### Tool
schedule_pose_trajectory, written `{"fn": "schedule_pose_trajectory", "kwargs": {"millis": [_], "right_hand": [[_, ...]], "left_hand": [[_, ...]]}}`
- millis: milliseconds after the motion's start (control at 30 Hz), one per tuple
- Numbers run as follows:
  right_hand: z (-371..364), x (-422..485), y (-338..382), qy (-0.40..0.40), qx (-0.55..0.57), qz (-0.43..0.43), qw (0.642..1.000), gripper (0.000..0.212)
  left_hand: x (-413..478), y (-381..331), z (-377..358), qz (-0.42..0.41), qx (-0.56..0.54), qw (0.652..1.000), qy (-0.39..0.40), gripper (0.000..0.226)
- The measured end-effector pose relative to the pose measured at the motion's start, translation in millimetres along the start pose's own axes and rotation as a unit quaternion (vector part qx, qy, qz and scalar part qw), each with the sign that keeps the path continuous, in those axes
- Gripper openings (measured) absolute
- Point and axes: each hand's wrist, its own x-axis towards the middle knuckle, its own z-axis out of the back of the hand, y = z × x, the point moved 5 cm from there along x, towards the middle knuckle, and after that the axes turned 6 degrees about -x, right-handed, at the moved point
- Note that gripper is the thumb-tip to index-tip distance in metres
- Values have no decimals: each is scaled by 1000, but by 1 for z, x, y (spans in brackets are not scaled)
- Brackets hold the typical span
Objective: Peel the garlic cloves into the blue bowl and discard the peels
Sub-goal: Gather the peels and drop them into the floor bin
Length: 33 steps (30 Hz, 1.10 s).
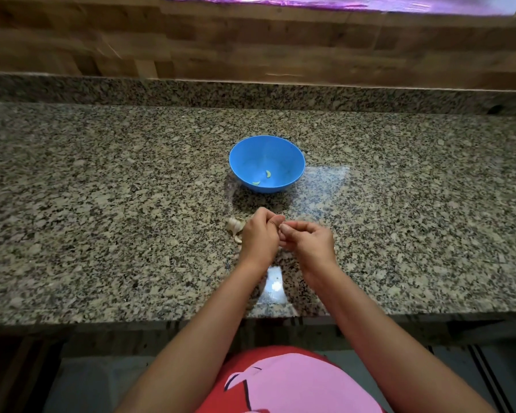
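A blue bowl (248, 150) stands on the granite counter with two peeled garlic cloves (267, 174) in its bottom. In front of it my left hand (259, 236) and my right hand (307, 239) meet, fingers curled together around a small garlic clove (281, 226) that is mostly hidden between the fingertips. Just left of my left hand lies a garlic bulb (234, 225) with a loose clove (238, 239) below it on the counter.
The speckled granite counter (102, 204) runs wide to both sides, with a low granite backsplash (131, 90) and a wooden wall behind. Its front edge (161, 320) is near my body.
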Motion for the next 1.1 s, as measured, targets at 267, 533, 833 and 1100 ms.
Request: {"fn": "schedule_pose_trajectory", "kwargs": {"millis": [267, 533, 833, 1100], "right_hand": [[1, 4, 1, 1, -30, 10, 999, 9], [4, -11, 13, -4, -445, 438, 781, 13], [21, 10, 4, 0, -238, 150, 959, 9], [7, -8, 21, 13, -460, 388, 798, 9]], "left_hand": [[-1, 4, -3, -5, -19, 999, -38, 16], [7, 26, -14, 252, -267, 925, 96, 23], [6, 23, 0, 92, -154, 979, 101, 8], [7, 17, 3, 57, -59, 995, 64, 5]]}}
